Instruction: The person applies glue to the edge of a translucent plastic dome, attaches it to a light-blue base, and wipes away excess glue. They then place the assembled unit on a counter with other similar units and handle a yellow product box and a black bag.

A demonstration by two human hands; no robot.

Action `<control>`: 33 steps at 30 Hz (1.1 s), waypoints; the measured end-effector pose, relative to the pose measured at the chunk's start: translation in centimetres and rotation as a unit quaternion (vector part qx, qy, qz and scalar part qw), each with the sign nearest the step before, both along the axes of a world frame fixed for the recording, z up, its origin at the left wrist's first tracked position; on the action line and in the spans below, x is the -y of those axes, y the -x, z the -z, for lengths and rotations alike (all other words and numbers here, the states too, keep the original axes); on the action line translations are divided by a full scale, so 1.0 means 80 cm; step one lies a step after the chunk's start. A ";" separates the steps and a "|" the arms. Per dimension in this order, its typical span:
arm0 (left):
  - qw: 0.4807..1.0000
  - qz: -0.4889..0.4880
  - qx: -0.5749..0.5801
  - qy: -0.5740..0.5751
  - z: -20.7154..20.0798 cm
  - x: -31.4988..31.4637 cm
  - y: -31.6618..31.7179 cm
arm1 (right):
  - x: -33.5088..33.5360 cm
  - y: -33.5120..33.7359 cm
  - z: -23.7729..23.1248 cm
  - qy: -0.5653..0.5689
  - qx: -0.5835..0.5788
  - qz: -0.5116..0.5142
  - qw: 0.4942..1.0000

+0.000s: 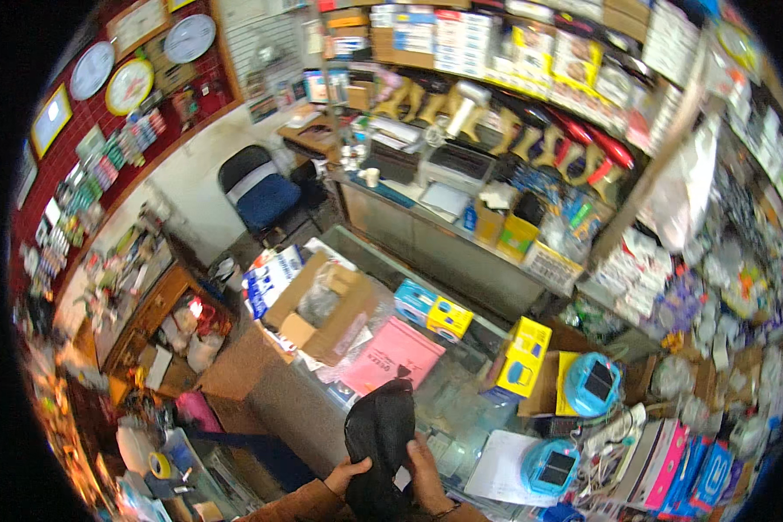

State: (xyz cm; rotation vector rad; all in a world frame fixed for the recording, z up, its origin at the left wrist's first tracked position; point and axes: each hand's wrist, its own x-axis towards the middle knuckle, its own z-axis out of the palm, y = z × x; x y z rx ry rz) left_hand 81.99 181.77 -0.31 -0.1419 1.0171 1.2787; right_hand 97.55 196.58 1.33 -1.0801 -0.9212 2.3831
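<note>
At lower centre, left hand (346,474) and right hand (428,478) pinch the black pouch (380,435) — likely soft, light, floppy — best gripped by its edges.

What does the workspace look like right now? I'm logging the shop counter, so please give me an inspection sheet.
Surface: glass counter, crowded.
Job's things: black pouch-like item, held upright over the counter.
Clutter: open cardboard box, pink packet, yellow boxes, round blue gadgets.
Hands: left hand and right hand both grip the black item's lower part.
Cables: white cords on the counter at right.
Surroundings: packed shelves, wall clocks, blue chair.
</note>
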 end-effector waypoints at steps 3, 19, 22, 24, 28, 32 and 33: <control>0.996 -0.078 -0.027 0.037 -0.004 0.037 0.026 | 0.034 0.062 -0.013 -0.003 0.043 -0.067 0.997; 0.955 -0.291 0.015 0.046 0.010 0.238 0.381 | 0.195 0.499 -0.028 -0.030 0.026 -0.223 0.974; 0.928 -0.365 0.011 0.069 0.005 0.276 0.438 | 0.223 0.586 -0.052 -0.060 0.103 -0.333 0.935; 0.918 -0.397 0.011 0.001 -0.005 0.308 0.469 | 0.248 0.637 -0.059 -0.075 0.099 -0.356 0.926; 0.900 -0.424 -0.069 0.070 -0.007 0.353 0.536 | 0.303 0.740 -0.045 -0.039 0.096 -0.436 0.894; 0.857 -0.512 -0.052 0.037 0.017 0.389 0.603 | 0.342 0.848 -0.014 -0.046 0.068 -0.517 0.852; 0.851 -0.520 -0.069 0.028 0.022 0.393 0.624 | 0.349 0.878 -0.006 -0.045 0.063 -0.531 0.844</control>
